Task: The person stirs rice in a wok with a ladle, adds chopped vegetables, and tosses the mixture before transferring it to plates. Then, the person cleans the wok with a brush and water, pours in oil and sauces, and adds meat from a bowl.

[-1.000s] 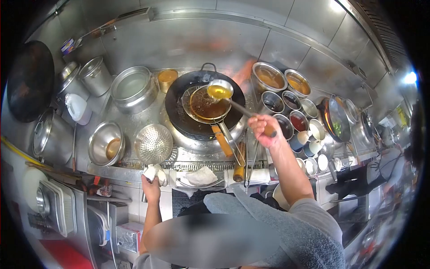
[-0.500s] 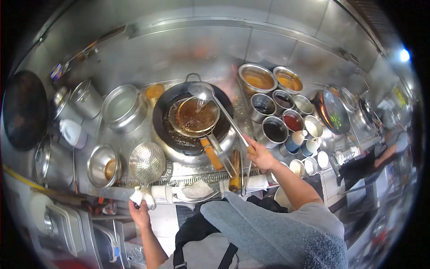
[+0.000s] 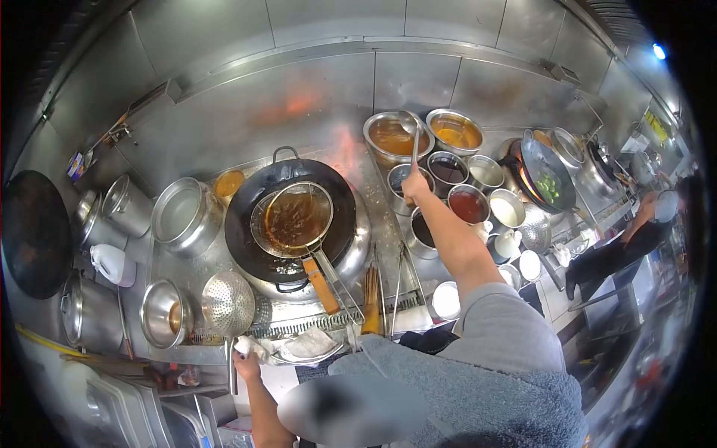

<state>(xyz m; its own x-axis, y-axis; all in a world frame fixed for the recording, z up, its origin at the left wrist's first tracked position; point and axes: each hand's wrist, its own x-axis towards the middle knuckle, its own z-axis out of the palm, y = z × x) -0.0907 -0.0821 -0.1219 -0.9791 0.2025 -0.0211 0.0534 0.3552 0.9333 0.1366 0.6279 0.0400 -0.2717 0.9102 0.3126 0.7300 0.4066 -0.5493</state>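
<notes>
My right hand point(image 3: 415, 187) is closed around the handle of a metal ladle point(image 3: 416, 142). The ladle's bowl is at the back bowl of amber liquid point(image 3: 392, 133). Low on the left, my left hand point(image 3: 246, 364) grips a white cloth point(image 3: 252, 347) by the handle of a perforated skimmer point(image 3: 228, 302); whether the fingers also hold that handle I cannot tell. A black wok point(image 3: 246, 187) sits on the burner between my hands. Over it rests a wire strainer point(image 3: 320, 224) with a wooden grip, brown liquid showing through its mesh.
Several sauce pots, including one of red sauce point(image 3: 469, 203), stand on the right. Beyond them a second wok point(image 3: 539, 168) holds greens near a flame. At left are a large pot point(image 3: 179, 216), a steel bowl point(image 3: 160, 317) and a white jug point(image 3: 113, 265). Another person point(image 3: 631, 231) stands far right.
My right hand has carried the ladle from above the strainer, where liquid was pouring, to the amber liquid at the back right. My left hand stays near the skimmer handle. The view has shifted.
</notes>
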